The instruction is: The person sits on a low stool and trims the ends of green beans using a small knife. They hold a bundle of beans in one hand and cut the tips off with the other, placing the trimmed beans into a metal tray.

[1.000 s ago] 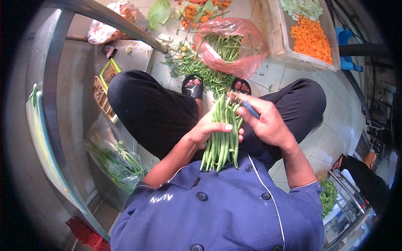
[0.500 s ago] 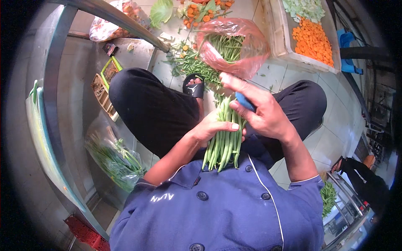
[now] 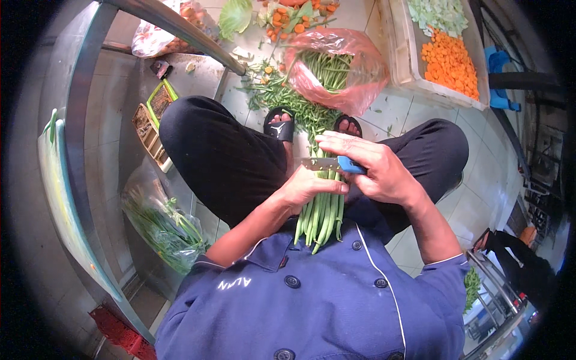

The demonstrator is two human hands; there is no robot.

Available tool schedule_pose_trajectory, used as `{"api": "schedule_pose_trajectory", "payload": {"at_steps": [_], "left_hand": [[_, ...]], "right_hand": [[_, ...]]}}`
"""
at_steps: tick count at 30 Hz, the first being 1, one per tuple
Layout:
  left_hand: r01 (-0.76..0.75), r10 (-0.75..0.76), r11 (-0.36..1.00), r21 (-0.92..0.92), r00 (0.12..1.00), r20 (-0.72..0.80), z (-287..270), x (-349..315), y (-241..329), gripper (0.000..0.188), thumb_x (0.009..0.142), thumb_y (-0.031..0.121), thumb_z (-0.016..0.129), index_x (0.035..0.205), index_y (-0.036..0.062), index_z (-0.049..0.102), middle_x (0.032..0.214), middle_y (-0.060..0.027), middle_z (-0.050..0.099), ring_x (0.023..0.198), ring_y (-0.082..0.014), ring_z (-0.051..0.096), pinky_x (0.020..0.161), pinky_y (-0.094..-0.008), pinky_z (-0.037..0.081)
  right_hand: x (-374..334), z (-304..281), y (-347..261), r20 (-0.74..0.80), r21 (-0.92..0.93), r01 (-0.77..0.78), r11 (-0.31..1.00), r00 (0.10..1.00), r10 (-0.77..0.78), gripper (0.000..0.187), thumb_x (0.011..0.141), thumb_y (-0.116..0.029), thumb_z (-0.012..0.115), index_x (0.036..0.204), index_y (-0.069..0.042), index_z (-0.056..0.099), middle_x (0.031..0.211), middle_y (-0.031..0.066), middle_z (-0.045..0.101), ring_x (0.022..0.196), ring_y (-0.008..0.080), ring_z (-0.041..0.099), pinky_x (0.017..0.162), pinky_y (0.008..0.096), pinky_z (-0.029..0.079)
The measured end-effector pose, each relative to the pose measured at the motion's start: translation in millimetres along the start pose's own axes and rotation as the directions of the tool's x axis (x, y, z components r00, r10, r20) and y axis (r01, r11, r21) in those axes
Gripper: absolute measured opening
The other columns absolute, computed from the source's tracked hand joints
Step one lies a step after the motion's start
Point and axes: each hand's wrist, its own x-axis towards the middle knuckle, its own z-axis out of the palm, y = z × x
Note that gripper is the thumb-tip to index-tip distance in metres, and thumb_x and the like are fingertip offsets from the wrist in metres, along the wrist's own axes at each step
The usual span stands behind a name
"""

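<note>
A bundle of long green beans is gripped in my left hand, its near ends hanging by my jacket. My right hand holds a knife by its blue handle. The blade lies across the bundle just beyond my left thumb, pointing left. The fingers of my right hand reach over the far part of the bundle. Past my hands, cut bean pieces are heaped on the floor between my feet. A pink plastic bag of whole green beans stands open beyond them.
At the far right a white crate holds orange carrot slices and pale chopped leaves. Carrot trimmings and a cabbage leaf lie far ahead. A clear bag of greens sits left, near a metal frame.
My right hand has come back toward me. The knife blade, hidden before, now shows lying across the beans. My left hand keeps its hold on the bundle.
</note>
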Motion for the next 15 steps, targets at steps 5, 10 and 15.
{"api": "schedule_pose_trajectory", "payload": {"at_steps": [5, 10, 15], "left_hand": [[-0.073, 0.073, 0.997, 0.007, 0.994, -0.081, 5.3, 4.2, 14.2, 0.035, 0.078, 0.014, 0.083, 0.105, 0.0047, 0.063, 0.086, -0.0032, 0.066, 0.078, -0.015, 0.066, 0.066, -0.0318, 0.055], [-0.084, 0.073, 0.992, -0.093, 0.991, -0.116, -7.3, 7.7, 6.5, 0.032, 0.082, 0.014, 0.078, 0.108, 0.0042, 0.064, 0.09, -0.0046, 0.068, 0.079, -0.0147, 0.067, 0.07, -0.0306, 0.055], [-0.055, 0.0, 0.966, -0.253, 0.977, -0.212, -18.7, 17.5, 3.7, 0.022, 0.085, 0.011, 0.071, 0.105, 0.0022, 0.067, 0.092, -0.0061, 0.07, 0.077, -0.016, 0.07, 0.068, -0.0305, 0.058]], "right_hand": [[4.9, 1.0, 7.7, -0.393, 0.049, -0.052, 0.997, 0.917, 0.067, 0.019, 0.094, -0.005, 0.063, 0.111, 0.004, 0.063, 0.117, 0.0193, 0.065, 0.105, 0.0346, 0.065, 0.09, 0.0402, 0.051], [1.6, 5.1, -27.7, -0.243, 0.092, -0.176, 0.98, 0.95, 0.194, 0.015, 0.09, -0.01, 0.07, 0.088, 0.002, 0.061, 0.078, 0.0161, 0.061, 0.069, 0.0307, 0.062, 0.065, 0.0395, 0.048], [-8.0, 34.3, -38.9, -0.135, -0.014, -0.114, 0.993, 0.985, 0.111, 0.019, 0.084, -0.008, 0.077, 0.09, 0.001, 0.062, 0.075, 0.0185, 0.059, 0.07, 0.0371, 0.064, 0.061, 0.04, 0.049]]}}
